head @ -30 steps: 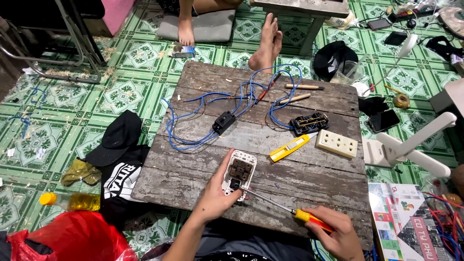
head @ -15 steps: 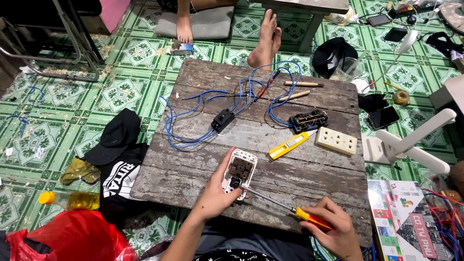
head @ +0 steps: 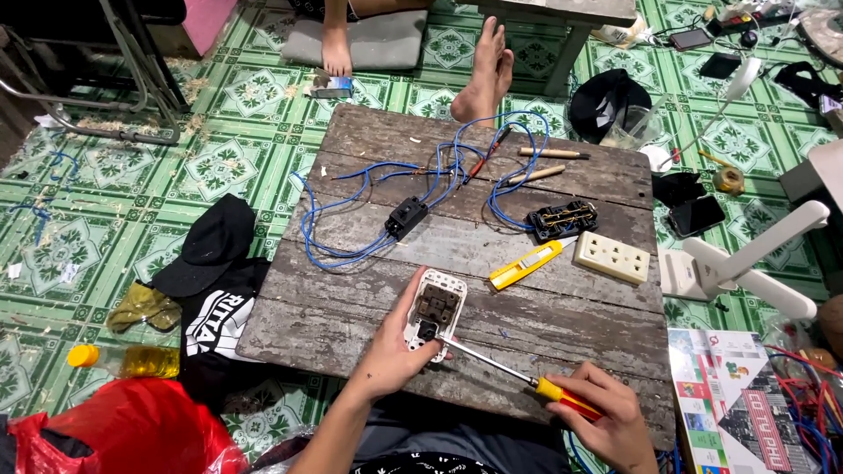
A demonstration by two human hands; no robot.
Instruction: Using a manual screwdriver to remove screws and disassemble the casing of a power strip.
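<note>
Right now your left hand [head: 391, 355] grips a white switch plate [head: 436, 312] just below the middle of the frame, fingers curled around its left edge, holding it back side up on the worn wooden board [head: 351, 298]. Your right hand [head: 606, 421], at the lower right, is closed around the yellow and red handle of a screwdriver [head: 505, 369]; its metal shaft runs up and left, and the tip meets the dark inner part of the plate near its lower end.

Further up the board, at centre, loops of blue wire [head: 351, 250] spread around a small black switch module [head: 407, 217]. To the right of the plate lies a yellow utility knife [head: 525, 264], tilted, and beyond it a cream socket plate [head: 612, 257] lies flat. Just above those sits a black socket insert [head: 562, 219] with brass contacts. Two pencil-like wooden sticks [head: 549, 162] rest near the board's upper right.

At the top of the frame, another person's bare foot [head: 483, 75] touches the board's far edge. Off the board at the left, a black cap [head: 211, 241] lies on the green patterned tile floor [head: 105, 175].
</note>
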